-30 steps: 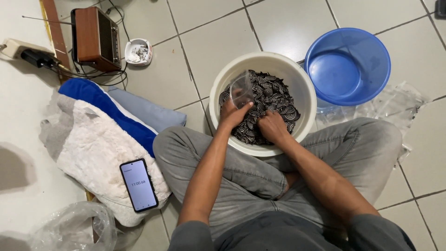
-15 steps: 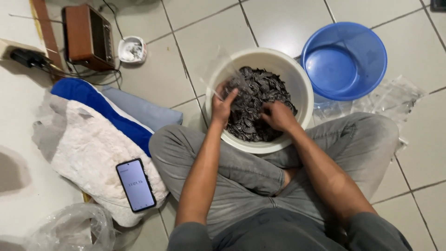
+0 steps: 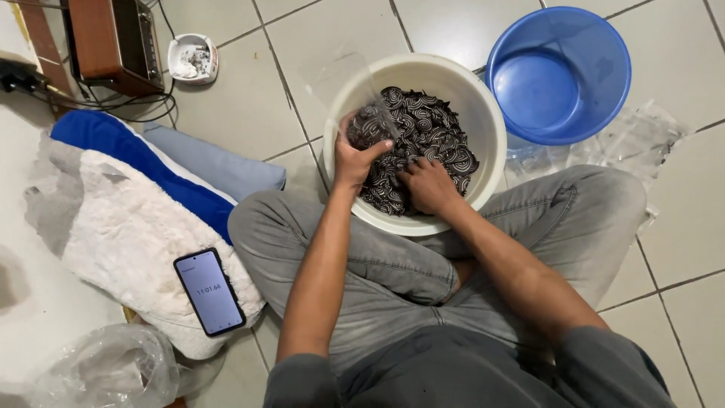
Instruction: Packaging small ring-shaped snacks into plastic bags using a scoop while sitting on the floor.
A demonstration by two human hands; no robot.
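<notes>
Head view: pale square-tiled floor [image 3: 226, 106]; a round white plastic basin [image 3: 483, 113] of small dark spiral pieces [image 3: 430, 136] sits at the seated person's knees. Left hand [image 3: 355, 155] grip clamped on a clear plastic bag [image 3: 355, 83] holding pieces; right hand [image 3: 427, 181] rests on the pile, fingers curled, grip unclear. Blue plastic bucket [image 3: 559, 75] just beside basin; black smartphone [image 3: 209, 291] on white fleece blanket [image 3: 128, 234].

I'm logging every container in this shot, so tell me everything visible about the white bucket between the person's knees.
The white bucket is round, cream-white and looks like plastic, with a smooth rolled rim. It stands upright on the tiled floor between the person's knees, touching or nearly touching the blue bucket. It holds a heap of small dark pieces with pale spiral patterns. The left hand holds a clear plastic bag partly filled with them at the rim; the right hand rests in the heap.
</notes>
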